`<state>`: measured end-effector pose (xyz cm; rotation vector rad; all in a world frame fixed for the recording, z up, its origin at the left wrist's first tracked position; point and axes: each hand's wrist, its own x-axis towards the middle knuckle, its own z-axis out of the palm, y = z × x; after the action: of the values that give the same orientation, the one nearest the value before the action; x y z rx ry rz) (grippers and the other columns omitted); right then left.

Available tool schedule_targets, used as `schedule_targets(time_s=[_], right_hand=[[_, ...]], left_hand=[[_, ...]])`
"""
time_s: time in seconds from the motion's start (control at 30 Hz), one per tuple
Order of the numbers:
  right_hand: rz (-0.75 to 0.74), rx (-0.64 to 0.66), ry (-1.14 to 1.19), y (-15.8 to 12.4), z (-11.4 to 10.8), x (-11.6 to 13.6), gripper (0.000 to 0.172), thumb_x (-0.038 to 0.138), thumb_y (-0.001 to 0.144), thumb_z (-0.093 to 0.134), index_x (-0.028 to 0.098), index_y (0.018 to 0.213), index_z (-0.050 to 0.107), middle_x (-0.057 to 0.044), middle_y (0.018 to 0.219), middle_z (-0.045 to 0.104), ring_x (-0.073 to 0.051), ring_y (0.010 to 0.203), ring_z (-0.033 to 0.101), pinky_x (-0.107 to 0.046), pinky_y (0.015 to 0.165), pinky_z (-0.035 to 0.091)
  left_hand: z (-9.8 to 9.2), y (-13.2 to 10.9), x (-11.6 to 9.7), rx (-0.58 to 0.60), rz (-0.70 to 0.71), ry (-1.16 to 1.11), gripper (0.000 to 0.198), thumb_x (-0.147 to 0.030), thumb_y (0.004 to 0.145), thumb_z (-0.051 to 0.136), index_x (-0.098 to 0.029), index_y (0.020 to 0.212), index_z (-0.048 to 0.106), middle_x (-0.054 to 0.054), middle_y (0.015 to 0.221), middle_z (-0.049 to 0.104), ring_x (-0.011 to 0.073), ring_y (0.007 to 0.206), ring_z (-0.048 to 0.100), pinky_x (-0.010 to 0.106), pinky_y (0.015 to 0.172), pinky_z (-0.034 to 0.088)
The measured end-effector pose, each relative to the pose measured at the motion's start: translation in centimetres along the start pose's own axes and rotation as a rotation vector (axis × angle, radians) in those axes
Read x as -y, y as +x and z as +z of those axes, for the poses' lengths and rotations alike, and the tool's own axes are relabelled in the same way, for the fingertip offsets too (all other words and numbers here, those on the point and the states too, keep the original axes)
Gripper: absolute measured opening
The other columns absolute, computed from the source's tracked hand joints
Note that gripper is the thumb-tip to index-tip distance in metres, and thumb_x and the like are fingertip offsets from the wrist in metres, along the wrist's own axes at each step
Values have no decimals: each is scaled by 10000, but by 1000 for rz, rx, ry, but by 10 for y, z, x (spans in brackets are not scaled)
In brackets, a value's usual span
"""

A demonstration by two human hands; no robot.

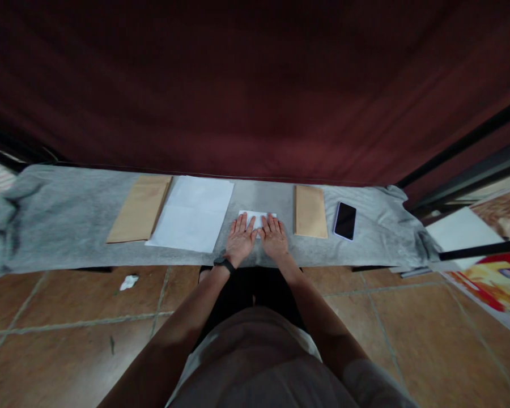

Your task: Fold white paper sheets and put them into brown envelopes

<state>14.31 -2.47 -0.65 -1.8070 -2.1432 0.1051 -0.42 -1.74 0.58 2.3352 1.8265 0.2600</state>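
Both palms lie on a small white piece of folded paper (258,216) at the middle of the cloth-covered surface. My left hand (239,238), below which a dark band circles the wrist, rests flat with its fingers stretched over the paper's left part. Flat on the right part is my right hand (273,238), its fingers also extended. The two thumbs nearly meet over the paper, and the hands cover much of it. Left of my hands lie large white sheets of paper (193,212), with faint crease lines. On the right is a smaller brown envelope (310,211).
A larger brown envelope (138,209) lies beside the white sheets at left. A phone (345,220) sits at right on the grey cloth (68,215). Behind hangs a dark red curtain (255,102). Crumpled white tissue (129,282) is on the tiled floor; a colourful box (493,289) stands right.
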Motion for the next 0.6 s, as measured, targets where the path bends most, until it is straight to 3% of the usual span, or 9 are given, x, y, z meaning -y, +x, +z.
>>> schedule_targets(time_s=[0.37,0.6], right_hand=[[30,-61,-21,-9,1,-13,562,358,1050,348,84,1541,345,-184,1577,368,-292,1466,348,-509,1191,259],[37,-13,-37,-7,-4,-11,529,257,1035,330,93,1538,359,-169,1588,355,-287,1466,348,-504,1194,242]], left_hand=[[-1,9,-13,2,-70,30,612,-380,1025,275,-62,1548,303,175,1638,245,276,1539,153,494,1252,107],[2,24,-29,69,116,-54,556,-339,1025,261,-184,1553,339,71,1638,291,218,1535,186,462,1257,146]])
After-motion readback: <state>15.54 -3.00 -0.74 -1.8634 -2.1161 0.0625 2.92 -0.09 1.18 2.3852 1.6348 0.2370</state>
